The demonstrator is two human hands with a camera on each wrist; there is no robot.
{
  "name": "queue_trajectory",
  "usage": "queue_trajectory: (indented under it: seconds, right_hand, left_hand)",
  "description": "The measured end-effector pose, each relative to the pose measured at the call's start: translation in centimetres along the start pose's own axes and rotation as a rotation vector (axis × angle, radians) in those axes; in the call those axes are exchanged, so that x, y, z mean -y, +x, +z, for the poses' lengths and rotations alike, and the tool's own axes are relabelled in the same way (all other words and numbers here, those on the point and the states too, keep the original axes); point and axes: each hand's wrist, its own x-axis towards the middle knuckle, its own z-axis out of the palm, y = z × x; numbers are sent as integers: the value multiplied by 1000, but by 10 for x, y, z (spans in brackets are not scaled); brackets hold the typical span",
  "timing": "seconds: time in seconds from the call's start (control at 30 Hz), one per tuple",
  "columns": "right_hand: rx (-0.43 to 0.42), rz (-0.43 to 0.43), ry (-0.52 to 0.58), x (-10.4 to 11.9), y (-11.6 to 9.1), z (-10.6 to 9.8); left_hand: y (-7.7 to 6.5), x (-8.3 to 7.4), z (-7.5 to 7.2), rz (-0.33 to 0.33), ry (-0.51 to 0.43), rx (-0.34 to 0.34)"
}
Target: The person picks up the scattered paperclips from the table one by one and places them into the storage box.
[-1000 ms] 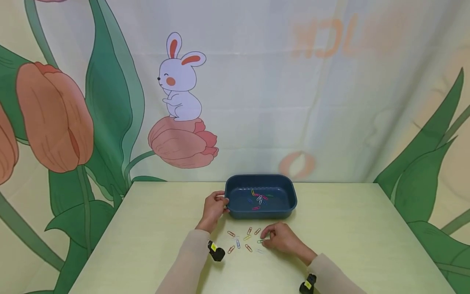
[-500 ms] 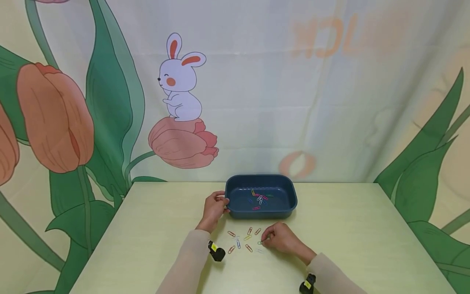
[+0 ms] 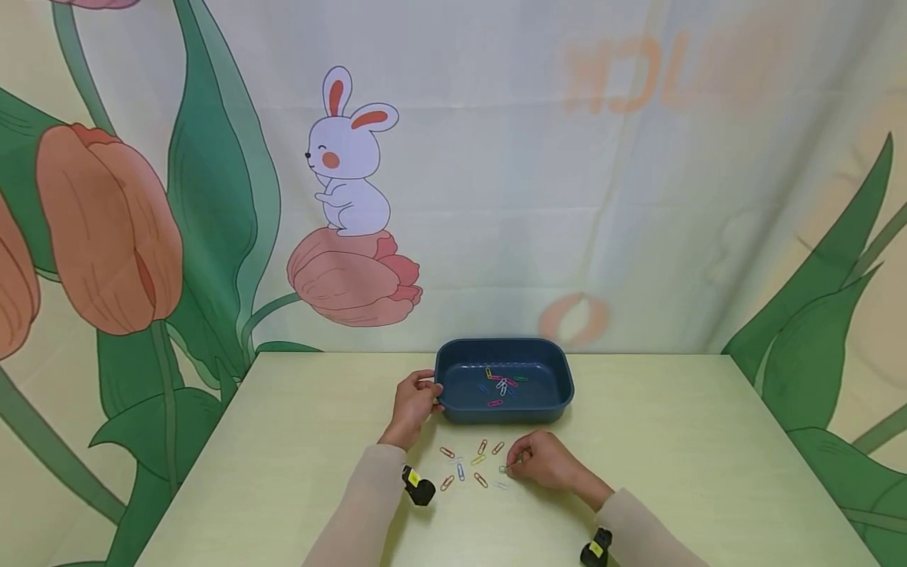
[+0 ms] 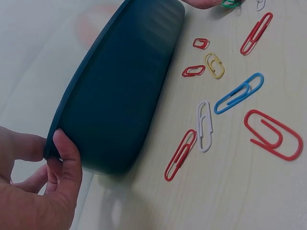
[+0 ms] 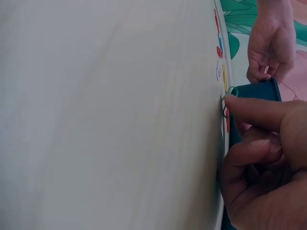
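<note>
A dark blue rectangular bin (image 3: 506, 416) stands at the back of the table, with several coloured paper clips inside, including a pink paper clip (image 3: 495, 402). My left hand (image 3: 413, 405) grips its left rim, thumb on the outer wall and fingers around the edge. In front of the bin, my right hand (image 3: 544, 459) pinches a green paper clip (image 5: 232, 91) between thumb and finger, low over the tabletop. To its left lie scattered paper clips: a blue paper clip (image 4: 239, 93), a yellow paper clip (image 4: 214, 65), a white paper clip (image 4: 205, 125) and several red ones.
The pale table (image 3: 666, 441) ends at a hanging curtain (image 3: 489, 197) printed with tulips and a rabbit, close behind the bin. A faint white paper clip (image 3: 500, 485) lies just below the right fingertips. Each wrist wears a small black camera.
The right fingertips have closed over more of the green paper clip, so less of it shows. The left hand and the bin stay in place.
</note>
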Motion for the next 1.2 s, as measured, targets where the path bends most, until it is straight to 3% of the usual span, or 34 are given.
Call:
queue_trajectory:
  seconds: [0.3,0.77,1.03,1.2]
  right_hand:
    - [-27,-22,-25,17,-4,-16]
    - [-78,-38,93,46,-6,-54]
    - [-119,-24,119,60,4,-77]
    - [-129,15,191,66,15,-88]
  left_hand:
    - [1,0,0,-6,-6,-4]
    - [-2,-1,-2,-4,-8,16]
    - [0,1,-1,-4,-5,11]
    - [0,-1,-1,-2,-8,7]
